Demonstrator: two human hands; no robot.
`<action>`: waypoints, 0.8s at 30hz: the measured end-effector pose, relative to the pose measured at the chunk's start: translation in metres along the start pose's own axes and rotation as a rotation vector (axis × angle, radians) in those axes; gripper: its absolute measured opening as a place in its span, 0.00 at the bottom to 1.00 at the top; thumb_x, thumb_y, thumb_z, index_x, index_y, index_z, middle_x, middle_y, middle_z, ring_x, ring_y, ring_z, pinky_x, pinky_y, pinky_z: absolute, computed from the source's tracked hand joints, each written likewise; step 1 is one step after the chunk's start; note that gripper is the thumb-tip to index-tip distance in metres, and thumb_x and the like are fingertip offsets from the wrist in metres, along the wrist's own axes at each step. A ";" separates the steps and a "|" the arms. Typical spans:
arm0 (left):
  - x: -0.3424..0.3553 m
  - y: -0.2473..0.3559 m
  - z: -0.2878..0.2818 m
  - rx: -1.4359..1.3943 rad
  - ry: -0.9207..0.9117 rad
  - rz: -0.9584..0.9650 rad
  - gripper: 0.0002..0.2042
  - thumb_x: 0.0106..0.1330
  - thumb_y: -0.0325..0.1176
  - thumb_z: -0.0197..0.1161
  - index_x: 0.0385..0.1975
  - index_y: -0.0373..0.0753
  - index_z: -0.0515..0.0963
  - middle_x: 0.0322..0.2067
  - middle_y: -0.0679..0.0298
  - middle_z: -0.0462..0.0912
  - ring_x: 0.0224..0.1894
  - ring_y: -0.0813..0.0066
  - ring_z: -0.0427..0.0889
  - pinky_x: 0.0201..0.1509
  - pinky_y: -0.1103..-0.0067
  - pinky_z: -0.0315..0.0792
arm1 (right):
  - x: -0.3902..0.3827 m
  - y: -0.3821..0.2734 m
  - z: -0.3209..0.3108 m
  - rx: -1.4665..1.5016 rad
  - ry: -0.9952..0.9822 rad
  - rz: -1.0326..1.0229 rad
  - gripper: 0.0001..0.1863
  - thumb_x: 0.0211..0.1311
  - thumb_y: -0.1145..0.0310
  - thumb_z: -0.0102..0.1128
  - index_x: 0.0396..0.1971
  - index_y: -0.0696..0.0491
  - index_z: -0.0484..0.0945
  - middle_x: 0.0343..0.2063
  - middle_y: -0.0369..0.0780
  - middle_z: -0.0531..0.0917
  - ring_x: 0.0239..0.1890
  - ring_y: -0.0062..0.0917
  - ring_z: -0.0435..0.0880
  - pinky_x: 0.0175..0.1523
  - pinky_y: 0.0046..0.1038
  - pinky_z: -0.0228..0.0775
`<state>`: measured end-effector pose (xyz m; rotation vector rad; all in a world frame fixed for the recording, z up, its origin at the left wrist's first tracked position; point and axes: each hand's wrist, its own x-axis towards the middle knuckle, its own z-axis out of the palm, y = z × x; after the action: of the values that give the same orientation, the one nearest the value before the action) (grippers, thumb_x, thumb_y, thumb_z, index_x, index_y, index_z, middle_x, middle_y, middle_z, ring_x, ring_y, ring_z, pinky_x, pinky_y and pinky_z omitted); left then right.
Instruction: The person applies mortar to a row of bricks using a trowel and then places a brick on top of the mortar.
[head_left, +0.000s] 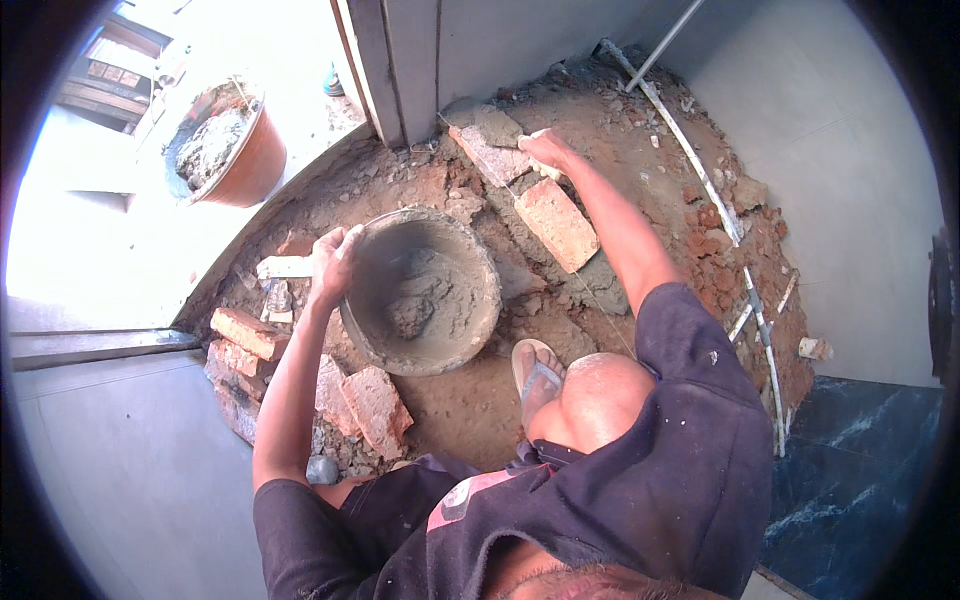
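Observation:
My left hand (333, 262) grips the left rim of a round grey pan (470, 330) that holds wet cement mortar and rests on the dirt in front of me. My right hand (547, 150) reaches forward to the far end of a row of reddish bricks; its fingers are closed on a brick (492, 155) near the grey door frame. A second brick (556, 222) lies just below that hand on a bed of mortar. A thin string runs along the bricks.
Loose bricks (372, 405) and rubble lie at my left by a tiled floor edge. An orange tub (240, 160) of mortar stands outside at upper left. White pipes (700, 170) cross the dirt on the right. My sandalled foot (538, 372) is beside the pan.

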<state>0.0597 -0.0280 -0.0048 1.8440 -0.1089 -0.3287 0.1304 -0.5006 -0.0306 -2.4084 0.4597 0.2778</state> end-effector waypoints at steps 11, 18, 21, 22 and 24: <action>-0.001 0.004 0.004 0.012 -0.016 0.011 0.16 0.71 0.42 0.61 0.22 0.41 0.75 0.22 0.77 0.70 0.27 0.87 0.64 0.30 0.81 0.60 | -0.155 -0.004 -0.038 0.047 0.229 -0.354 0.18 0.62 0.60 0.58 0.44 0.58 0.80 0.32 0.51 0.85 0.36 0.43 0.86 0.42 0.39 0.75; -0.008 0.013 0.001 -0.041 -0.022 0.005 0.16 0.71 0.42 0.61 0.22 0.40 0.74 0.22 0.76 0.71 0.27 0.87 0.65 0.30 0.81 0.61 | -0.294 -0.075 -0.026 0.075 0.284 -0.592 0.21 0.59 0.64 0.65 0.50 0.54 0.74 0.36 0.49 0.83 0.37 0.34 0.85 0.44 0.36 0.76; -0.004 0.008 0.005 -0.064 -0.035 0.007 0.17 0.71 0.43 0.62 0.22 0.40 0.74 0.22 0.77 0.71 0.26 0.87 0.65 0.29 0.81 0.60 | -0.323 -0.051 0.013 -0.040 0.049 -0.531 0.19 0.59 0.62 0.65 0.48 0.51 0.74 0.32 0.46 0.84 0.36 0.39 0.86 0.41 0.40 0.78; -0.002 0.005 0.007 -0.058 -0.042 0.011 0.17 0.71 0.43 0.62 0.22 0.41 0.75 0.21 0.77 0.71 0.25 0.87 0.65 0.28 0.81 0.60 | -0.318 -0.023 0.032 -0.163 -0.032 -0.592 0.19 0.60 0.61 0.65 0.49 0.50 0.74 0.32 0.46 0.84 0.34 0.42 0.86 0.40 0.40 0.78; -0.003 0.010 0.013 -0.103 -0.070 -0.006 0.17 0.71 0.43 0.63 0.22 0.41 0.75 0.21 0.77 0.71 0.24 0.87 0.64 0.27 0.81 0.60 | -0.317 -0.010 0.041 -0.280 -0.120 -0.616 0.19 0.59 0.62 0.64 0.49 0.51 0.74 0.34 0.48 0.85 0.35 0.46 0.86 0.39 0.41 0.78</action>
<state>0.0544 -0.0426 0.0018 1.7322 -0.1321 -0.3962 -0.1589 -0.3866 0.0430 -2.6435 -0.4033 0.2163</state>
